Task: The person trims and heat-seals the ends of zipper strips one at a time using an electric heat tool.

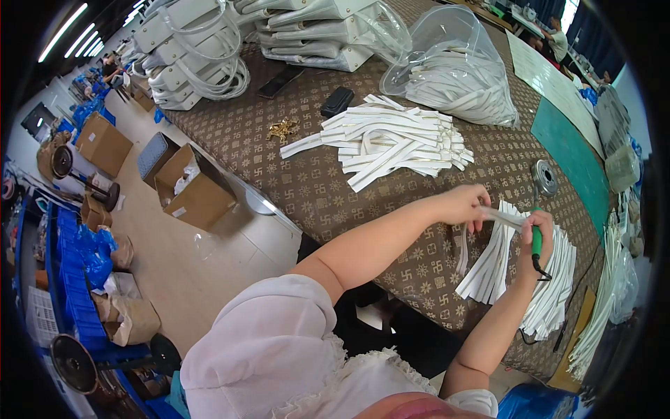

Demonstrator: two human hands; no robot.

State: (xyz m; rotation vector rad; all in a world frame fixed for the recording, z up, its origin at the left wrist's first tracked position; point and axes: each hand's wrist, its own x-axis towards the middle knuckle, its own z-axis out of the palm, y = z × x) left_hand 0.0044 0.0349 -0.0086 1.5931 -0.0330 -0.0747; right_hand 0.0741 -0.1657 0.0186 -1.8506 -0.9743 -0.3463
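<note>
My right hand (544, 241) is closed around the green handle of a soldering iron (537, 243), whose cord hangs from its lower end. A white strap (504, 216) stretches between my two hands, with its left end pinched in the fingers of my left hand (462, 205). Whether the iron's tip touches the strap cannot be made out. Beneath and beside my hands lie rows of white straps (494, 262) and a second bundle (551, 290) to the right. Just beyond my right hand sits a round metal tin (545, 177).
On the patterned tablecloth (314, 185) lie a large pile of white straps (401, 143), small gold hardware (283, 129), a black case (337, 102) and a phone (281, 81). Farther back are stacked white bags (307, 35) and a clear bag of straps (453, 80). Cardboard boxes (195, 192) stand left.
</note>
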